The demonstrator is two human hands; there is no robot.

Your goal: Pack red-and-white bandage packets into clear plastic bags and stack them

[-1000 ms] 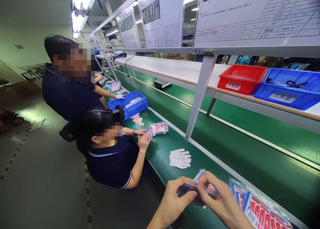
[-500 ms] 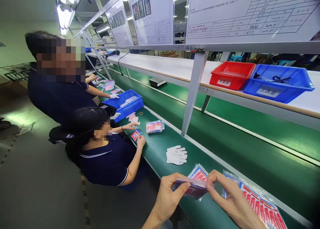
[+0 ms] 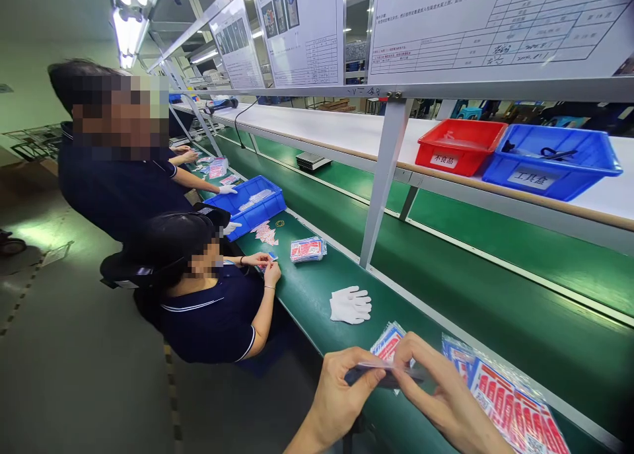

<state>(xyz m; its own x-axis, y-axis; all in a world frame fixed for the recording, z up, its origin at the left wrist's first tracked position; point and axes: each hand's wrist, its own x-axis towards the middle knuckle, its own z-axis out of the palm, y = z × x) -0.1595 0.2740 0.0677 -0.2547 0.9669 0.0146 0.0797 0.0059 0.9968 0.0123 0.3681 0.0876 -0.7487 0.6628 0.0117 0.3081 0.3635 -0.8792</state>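
Note:
Between my two hands is a thin, clear plastic bag (image 3: 364, 377), seen nearly edge-on, with something dark and flat in it. My left hand (image 3: 339, 391) pinches its left end between thumb and fingers. My right hand (image 3: 436, 381) has thumb and forefinger closed on the bag's upper edge at the right. Just behind the hands lies a small pile of red, white and blue printed packets (image 3: 387, 341), partly covered by my fingers. To the right of my right hand, larger printed packets (image 3: 512, 401) in clear plastic lie overlapping on the green bench.
White gloves (image 3: 350, 305) and a stack of packets (image 3: 307, 250) lie further along the bench. A seated co-worker (image 3: 212, 315) handles a small packet; another person stands by a blue crate (image 3: 260, 209). Red (image 3: 458, 147) and blue bins (image 3: 549, 163) stand on the shelf, beside a metal post (image 3: 384, 183).
My right hand has shifted left along the bag, closer to my left hand, and the bag has tipped more edge-on. The seated co-worker's hands have come together around the packet.

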